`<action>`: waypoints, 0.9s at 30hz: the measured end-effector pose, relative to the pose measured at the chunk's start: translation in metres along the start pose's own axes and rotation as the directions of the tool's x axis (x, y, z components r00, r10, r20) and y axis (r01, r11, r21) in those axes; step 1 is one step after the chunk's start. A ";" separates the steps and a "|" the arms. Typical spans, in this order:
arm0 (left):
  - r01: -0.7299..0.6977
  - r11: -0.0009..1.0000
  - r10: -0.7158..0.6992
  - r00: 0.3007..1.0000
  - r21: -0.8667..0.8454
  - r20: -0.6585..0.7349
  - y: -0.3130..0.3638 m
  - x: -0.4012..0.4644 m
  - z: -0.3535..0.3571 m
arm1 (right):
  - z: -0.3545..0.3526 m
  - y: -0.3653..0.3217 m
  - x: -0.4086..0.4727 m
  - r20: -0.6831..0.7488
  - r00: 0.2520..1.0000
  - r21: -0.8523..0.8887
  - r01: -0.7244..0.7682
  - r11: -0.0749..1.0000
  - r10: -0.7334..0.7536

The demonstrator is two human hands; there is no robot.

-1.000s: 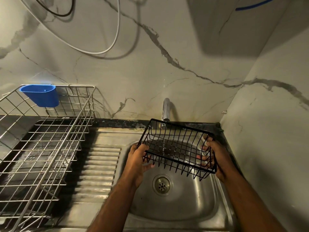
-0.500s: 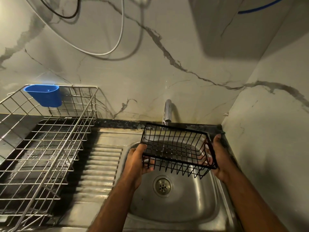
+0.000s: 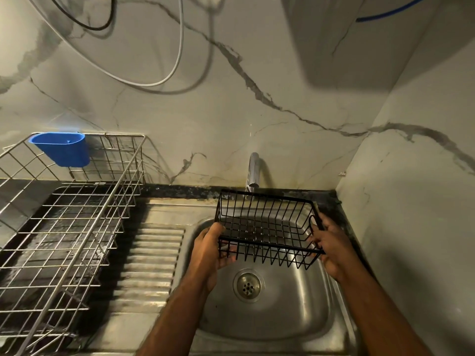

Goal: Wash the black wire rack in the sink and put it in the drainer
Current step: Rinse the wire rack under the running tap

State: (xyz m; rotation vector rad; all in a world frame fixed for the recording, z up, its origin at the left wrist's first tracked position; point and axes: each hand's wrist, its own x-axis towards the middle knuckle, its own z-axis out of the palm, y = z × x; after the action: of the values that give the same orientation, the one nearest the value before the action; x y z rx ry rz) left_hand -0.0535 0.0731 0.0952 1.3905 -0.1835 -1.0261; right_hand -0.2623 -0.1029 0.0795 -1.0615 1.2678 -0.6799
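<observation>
Your rack [image 3: 267, 227] is a black wire basket, rectangular, with closely spaced upright wires along its sides and a wire floor. You are holding it above the sink [image 3: 303, 312], just under the tap [image 3: 253, 170], open side up and tilted slightly toward you. A thin stream of water falls from the tap into it.

Your left hand [image 3: 209, 253] grips the rack's left end, with the fingers curled round the near-left corner wires. Your right hand [image 3: 331, 246] grips the right end, with the fingers hooked over the end wires.

The sink is a steel bowl with the drain [image 3: 248, 285] at its centre, showing below the rack; nothing lies in the bowl. A ribbed steel draining board [image 3: 151, 255] adjoins it on the left.

The drainer [image 3: 64, 227] stands left of that board, well apart from the rack. It is a silver wire basket over a dark wet counter. A blue cup [image 3: 61, 149] hangs on its far rim against the marble wall [image 3: 180, 124].

A white cable [image 3: 177, 62] and a black cable [image 3: 102, 27] loop across the wall above.
</observation>
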 end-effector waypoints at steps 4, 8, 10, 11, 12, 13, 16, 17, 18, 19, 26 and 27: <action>0.019 1.000 -0.018 1.000 -0.011 0.021 -0.001 0.000 0.002 | -0.001 0.003 0.005 -0.007 1.000 0.030 0.012 0.999 -0.012; 0.037 0.999 -0.037 0.999 -0.015 0.025 -0.003 0.000 0.003 | -0.003 0.004 0.010 -0.012 0.999 0.045 0.031 0.998 -0.031; 0.056 0.998 -0.055 0.998 -0.019 0.026 -0.003 0.002 0.003 | -0.003 0.003 0.015 -0.023 0.999 0.038 0.046 0.998 -0.045; 0.067 0.998 -0.066 0.997 -0.023 0.026 -0.004 0.002 0.003 | -0.004 0.002 0.017 -0.026 0.998 0.037 0.056 0.998 -0.055; 0.076 0.997 -0.075 0.997 -0.028 0.025 -0.004 0.003 0.003 | -0.004 0.001 0.019 -0.031 0.998 0.034 0.062 0.997 -0.061; 0.081 0.996 -0.081 0.996 -0.033 0.025 -0.004 0.003 0.003 | -0.004 -0.001 0.019 -0.038 0.997 0.028 0.065 0.998 -0.064; 0.089 0.995 -0.087 0.996 -0.049 0.029 -0.006 0.004 0.002 | -0.003 -0.006 0.019 -0.059 0.996 0.009 0.065 0.998 -0.065; 0.092 0.994 -0.090 0.995 -0.053 0.029 -0.007 0.003 0.002 | -0.003 -0.008 0.018 -0.060 0.996 0.008 0.069 0.998 -0.068; 0.096 0.994 -0.094 0.995 -0.058 0.026 -0.007 0.003 0.002 | -0.002 -0.010 0.017 -0.063 0.995 0.013 0.072 0.997 -0.071; 0.100 0.993 -0.099 0.995 -0.061 0.024 -0.007 0.003 0.002 | -0.001 -0.012 0.016 -0.065 0.995 0.021 0.080 0.997 -0.078; 0.123 0.988 -0.121 0.992 -0.088 0.031 -0.004 0.002 0.003 | 0.004 -0.021 0.013 -0.058 0.991 0.056 0.124 0.991 -0.121; 0.120 0.989 -0.118 0.993 -0.089 0.031 -0.004 0.002 0.003 | 0.004 -0.021 0.014 -0.059 0.991 0.053 0.123 0.991 -0.120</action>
State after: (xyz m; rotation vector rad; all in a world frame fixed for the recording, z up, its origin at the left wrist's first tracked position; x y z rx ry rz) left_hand -0.0559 0.0697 0.0916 1.3188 -0.0722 -1.1381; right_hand -0.2521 -0.1226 0.0929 -1.0858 1.2318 -0.8386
